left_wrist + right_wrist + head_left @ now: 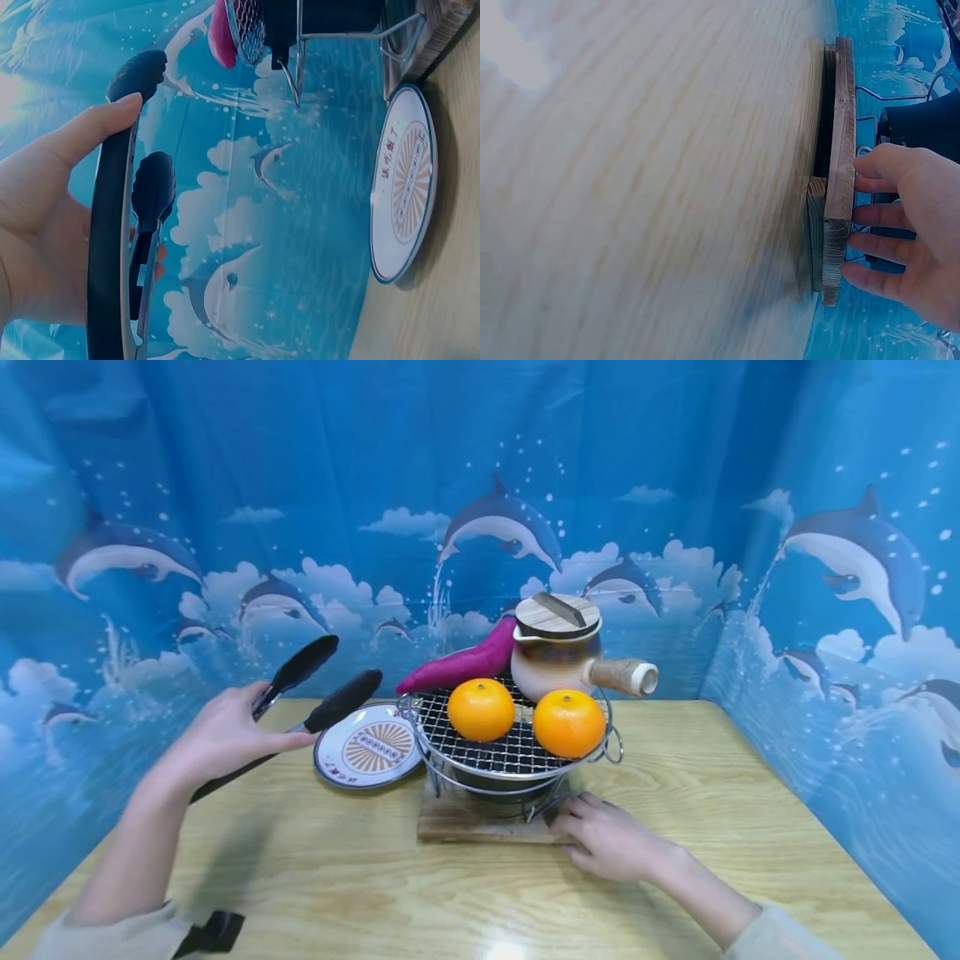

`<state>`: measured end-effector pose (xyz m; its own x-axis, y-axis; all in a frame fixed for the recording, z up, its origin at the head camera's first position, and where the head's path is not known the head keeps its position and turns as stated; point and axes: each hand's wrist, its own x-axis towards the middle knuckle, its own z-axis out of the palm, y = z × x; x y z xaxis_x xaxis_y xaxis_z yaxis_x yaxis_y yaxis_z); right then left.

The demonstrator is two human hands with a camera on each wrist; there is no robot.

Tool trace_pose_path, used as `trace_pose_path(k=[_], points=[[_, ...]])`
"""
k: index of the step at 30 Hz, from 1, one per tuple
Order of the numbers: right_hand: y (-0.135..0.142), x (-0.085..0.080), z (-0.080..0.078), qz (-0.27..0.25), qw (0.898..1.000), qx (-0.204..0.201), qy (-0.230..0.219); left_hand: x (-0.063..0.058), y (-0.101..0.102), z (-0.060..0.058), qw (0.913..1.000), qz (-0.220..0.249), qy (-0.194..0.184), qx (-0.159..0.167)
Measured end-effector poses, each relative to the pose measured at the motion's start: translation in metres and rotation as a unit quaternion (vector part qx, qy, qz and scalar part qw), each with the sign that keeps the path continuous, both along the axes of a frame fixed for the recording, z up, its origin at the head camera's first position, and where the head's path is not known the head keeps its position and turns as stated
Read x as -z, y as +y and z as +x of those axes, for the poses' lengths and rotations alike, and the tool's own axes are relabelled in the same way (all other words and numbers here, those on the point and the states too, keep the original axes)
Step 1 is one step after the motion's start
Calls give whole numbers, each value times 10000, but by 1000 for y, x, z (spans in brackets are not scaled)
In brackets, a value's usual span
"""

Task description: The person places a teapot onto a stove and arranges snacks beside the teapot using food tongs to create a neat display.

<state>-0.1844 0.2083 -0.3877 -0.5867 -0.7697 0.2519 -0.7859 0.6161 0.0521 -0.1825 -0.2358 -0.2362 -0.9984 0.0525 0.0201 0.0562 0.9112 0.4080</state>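
My left hand [232, 731] holds a pair of black-tipped tongs [109, 247] at the left, its two heads spread apart and nothing between them. In the left wrist view the thumb lies along one arm of the tongs and fingertips show behind the other. My right hand [611, 835] rests its fingertips on the right front corner of a wooden board [844, 142]. On that board stands a small round grill [517, 764] with a wire mesh top. The mesh carries two oranges [481, 710], a purple sweet potato [457, 668] and a clay side-handled pot [551, 664] with a wooden lid [558, 615].
A white patterned plate [375, 747] with a dark rim lies on the table [337, 877], just left of the grill. The pot's wrapped handle [622, 677] juts out to the right. Blue dolphin-print curtains [480, 485] enclose the back and sides.
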Motion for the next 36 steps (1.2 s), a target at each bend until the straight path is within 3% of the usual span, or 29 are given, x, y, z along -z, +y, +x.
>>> trace_pose_path(k=[15,25,36], points=[[-1,-2,-1,43,9999,76,-117,19,-16,1,10000,-1,24,36],[-2,-1,1,24,10000,42,-56,39,-18,-3,9997,49,-134,211],[-2,-2,1,70,9997,117,-215,53,-10,-3,9987,-393,-149,287]])
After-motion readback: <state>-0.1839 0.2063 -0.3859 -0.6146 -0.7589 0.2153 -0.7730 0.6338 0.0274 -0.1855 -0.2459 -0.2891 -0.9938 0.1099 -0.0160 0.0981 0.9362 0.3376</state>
